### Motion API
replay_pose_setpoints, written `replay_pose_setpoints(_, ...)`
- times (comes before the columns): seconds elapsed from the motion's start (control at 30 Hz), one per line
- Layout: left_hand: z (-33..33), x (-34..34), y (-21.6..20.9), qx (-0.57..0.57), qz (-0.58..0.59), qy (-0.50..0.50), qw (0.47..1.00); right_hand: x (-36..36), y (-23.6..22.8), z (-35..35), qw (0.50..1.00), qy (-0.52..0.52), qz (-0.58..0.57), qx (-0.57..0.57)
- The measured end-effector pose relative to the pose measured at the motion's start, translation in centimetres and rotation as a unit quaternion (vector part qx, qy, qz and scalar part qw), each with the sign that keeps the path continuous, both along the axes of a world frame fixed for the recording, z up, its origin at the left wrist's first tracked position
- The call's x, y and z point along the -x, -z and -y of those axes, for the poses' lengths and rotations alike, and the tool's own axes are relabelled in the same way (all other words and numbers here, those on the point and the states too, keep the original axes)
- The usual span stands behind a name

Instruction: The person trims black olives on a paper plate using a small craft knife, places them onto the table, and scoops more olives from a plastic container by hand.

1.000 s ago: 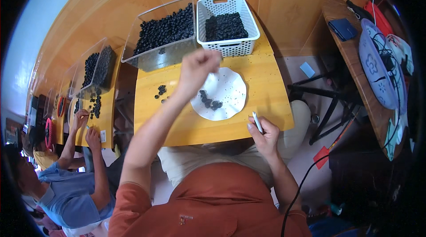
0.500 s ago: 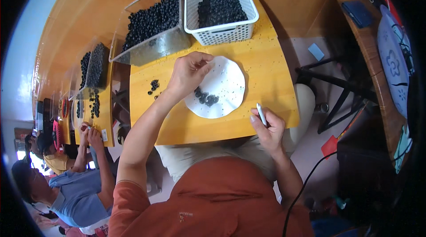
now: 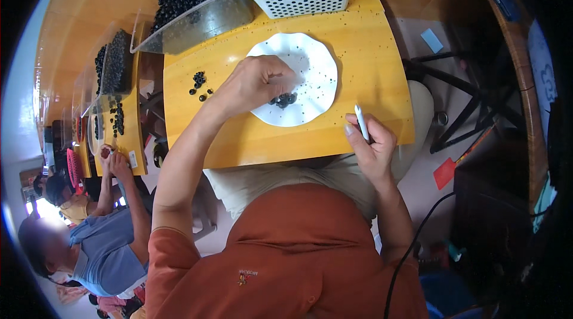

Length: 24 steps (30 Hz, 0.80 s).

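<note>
Left hand [image 3: 256, 83] curled, fingers pinched; right hand [image 3: 371, 143] closed, thumb up.

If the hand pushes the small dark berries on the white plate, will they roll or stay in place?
The dark berries look small and round, so they would probably roll if pushed. The white plate has a raised wavy rim, which may keep them in. They seem light, since the left hand gathers them with fingertips.
</note>
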<state>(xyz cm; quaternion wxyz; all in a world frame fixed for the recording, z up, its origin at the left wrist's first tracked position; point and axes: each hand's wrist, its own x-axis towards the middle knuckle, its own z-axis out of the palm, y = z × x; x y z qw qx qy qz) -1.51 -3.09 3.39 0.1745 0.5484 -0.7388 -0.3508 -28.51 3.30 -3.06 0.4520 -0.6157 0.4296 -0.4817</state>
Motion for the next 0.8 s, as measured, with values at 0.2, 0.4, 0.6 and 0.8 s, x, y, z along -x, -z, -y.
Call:
replay_pose_setpoints(0.2,-1.2,0.0,1.1,0.103,0.051,0.11,0.987,-0.2,-0.1,0.0,1.0,0.004,-0.024,0.011)
replay_pose_setpoints(0.4,-0.9,0.1,1.4,0.087,0.078,0.123,0.986,-0.2,-0.1,-0.1,1.0,-0.002,-0.019,-0.004)
replay_pose_setpoints(0.6,-1.8,1.0,0.7,0.115,0.02,0.066,0.991,-0.4,-0.2,0.0,1.0,0.005,-0.019,0.012)
replay_pose_setpoints(0.8,-3.0,0.3,1.2,-0.009,-0.284,-0.056,0.957,-0.3,0.0,0.0,1.0,0.002,-0.021,0.008)
